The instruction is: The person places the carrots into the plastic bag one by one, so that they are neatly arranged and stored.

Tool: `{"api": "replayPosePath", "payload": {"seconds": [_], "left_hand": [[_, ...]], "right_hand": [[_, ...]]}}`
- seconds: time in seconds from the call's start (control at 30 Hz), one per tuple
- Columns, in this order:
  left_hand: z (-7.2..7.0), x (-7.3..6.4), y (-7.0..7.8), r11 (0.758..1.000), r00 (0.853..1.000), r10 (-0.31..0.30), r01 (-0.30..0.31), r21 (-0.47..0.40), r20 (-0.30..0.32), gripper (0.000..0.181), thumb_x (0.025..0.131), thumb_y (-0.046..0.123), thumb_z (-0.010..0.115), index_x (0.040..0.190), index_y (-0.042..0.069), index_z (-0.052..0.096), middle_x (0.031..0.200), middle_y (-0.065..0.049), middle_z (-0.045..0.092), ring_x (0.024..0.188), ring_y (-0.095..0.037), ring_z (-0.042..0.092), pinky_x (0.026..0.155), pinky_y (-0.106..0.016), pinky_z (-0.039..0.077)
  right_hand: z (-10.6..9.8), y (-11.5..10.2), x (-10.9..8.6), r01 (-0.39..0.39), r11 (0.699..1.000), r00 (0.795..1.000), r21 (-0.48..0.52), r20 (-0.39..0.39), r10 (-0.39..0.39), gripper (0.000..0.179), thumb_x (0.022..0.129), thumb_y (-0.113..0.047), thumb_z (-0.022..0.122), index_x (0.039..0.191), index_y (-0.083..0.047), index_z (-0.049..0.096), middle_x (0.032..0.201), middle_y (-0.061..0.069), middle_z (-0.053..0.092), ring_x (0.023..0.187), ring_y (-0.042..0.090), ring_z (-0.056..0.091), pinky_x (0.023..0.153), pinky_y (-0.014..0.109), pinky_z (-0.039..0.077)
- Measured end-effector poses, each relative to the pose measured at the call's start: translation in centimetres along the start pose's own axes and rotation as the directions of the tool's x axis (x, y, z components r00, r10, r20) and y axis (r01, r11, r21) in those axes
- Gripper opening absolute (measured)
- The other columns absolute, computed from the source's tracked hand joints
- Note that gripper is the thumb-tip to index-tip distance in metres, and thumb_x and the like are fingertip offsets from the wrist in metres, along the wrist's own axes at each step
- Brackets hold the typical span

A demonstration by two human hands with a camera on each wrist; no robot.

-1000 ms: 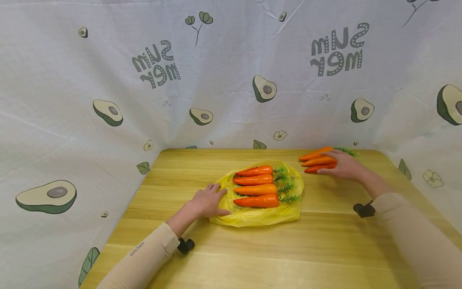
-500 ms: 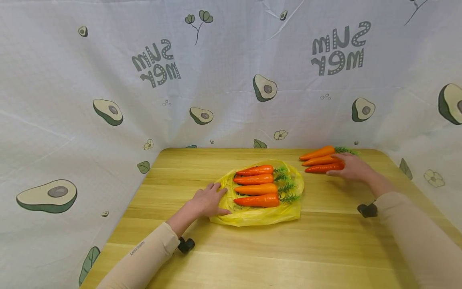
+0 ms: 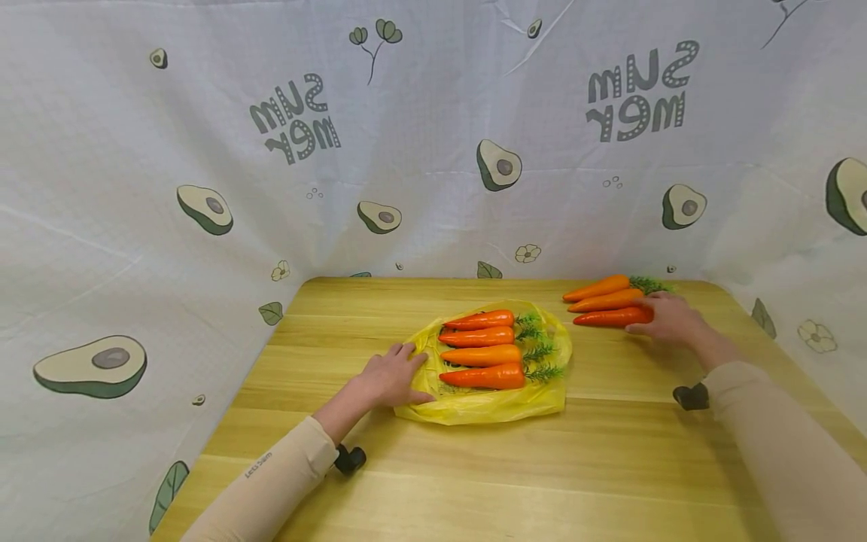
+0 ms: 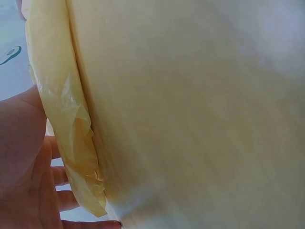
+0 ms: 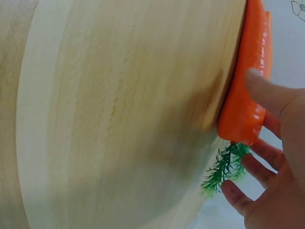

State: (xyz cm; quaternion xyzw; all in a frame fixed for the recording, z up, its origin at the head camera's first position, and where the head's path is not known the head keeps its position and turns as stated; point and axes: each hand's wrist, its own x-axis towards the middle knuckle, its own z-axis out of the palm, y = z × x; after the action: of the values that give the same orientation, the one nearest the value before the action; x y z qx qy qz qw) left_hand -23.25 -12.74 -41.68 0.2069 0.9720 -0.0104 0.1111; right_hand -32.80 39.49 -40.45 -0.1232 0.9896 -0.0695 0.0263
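Several orange-red carrots with green feathery tops lie side by side on a spread yellow plastic bag at mid-table. My left hand rests at the bag's left edge, fingers spread. The left wrist view has the bag's crumpled side crossing in front of those fingers. At the back right, 3 more carrots lie in a row. My right hand is at the leafy end of the nearest, redder carrot. Up close, the thumb lies along that carrot, with the other fingers loosely spread near its green top.
Behind the nearest carrot lie a middle carrot and a far carrot, close to the back edge of the wooden table. A white curtain printed with avocados hangs around the back and sides.
My right hand has slid to the right along the nearest carrot, from its middle to its leafy end, uncovering more of the row. The carrots, bag and left hand have stayed in place.
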Motion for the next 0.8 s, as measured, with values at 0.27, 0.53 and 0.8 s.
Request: {"api": "replayPosePath", "payload": {"seconds": [0.27, 0.53, 0.8], "left_hand": [[-0.04, 0.04, 0.04, 1.000, 1.000, -0.001, 0.001, 0.006, 0.006, 0.086, 0.088, 0.072, 0.059, 0.155, 0.023, 0.040, 0.162, -0.009, 0.031, 0.149, -0.033, 0.032, 0.101, -0.056, 0.046], [-0.04, 0.08, 0.03, 1.000, 1.000, 0.001, -0.001, 0.008, 0.002, 0.086, 0.088, 0.072, 0.059, 0.155, 0.023, 0.040, 0.162, -0.009, 0.031, 0.149, -0.033, 0.032, 0.100, -0.055, 0.047], [-0.07, 0.03, 0.10, 1.000, 1.000, -0.008, 0.008, 0.010, 0.006, 0.087, 0.087, 0.073, 0.059, 0.156, 0.023, 0.040, 0.162, -0.009, 0.031, 0.149, -0.033, 0.032, 0.102, -0.056, 0.045]], "right_hand": [[0.03, 0.15, -0.09, -0.040, 0.999, 0.999, 0.010, 0.009, 0.040, 0.062, 0.092, -0.030, 0.068, 0.136, 0.009, 0.053, 0.135, 0.044, 0.041, 0.119, 0.066, 0.037, 0.082, 0.077, 0.041], [0.03, 0.15, 0.03, -0.049, 0.999, 0.998, 0.005, 0.025, 0.049, 0.059, 0.092, -0.029, 0.067, 0.136, 0.008, 0.053, 0.132, 0.043, 0.047, 0.119, 0.063, 0.041, 0.083, 0.078, 0.039], [-0.20, 0.05, -0.14, -0.047, 0.999, 0.997, 0.019, 0.054, 0.046, 0.064, 0.093, -0.034, 0.067, 0.139, 0.008, 0.051, 0.136, 0.041, 0.046, 0.122, 0.063, 0.039, 0.086, 0.081, 0.034]]}}
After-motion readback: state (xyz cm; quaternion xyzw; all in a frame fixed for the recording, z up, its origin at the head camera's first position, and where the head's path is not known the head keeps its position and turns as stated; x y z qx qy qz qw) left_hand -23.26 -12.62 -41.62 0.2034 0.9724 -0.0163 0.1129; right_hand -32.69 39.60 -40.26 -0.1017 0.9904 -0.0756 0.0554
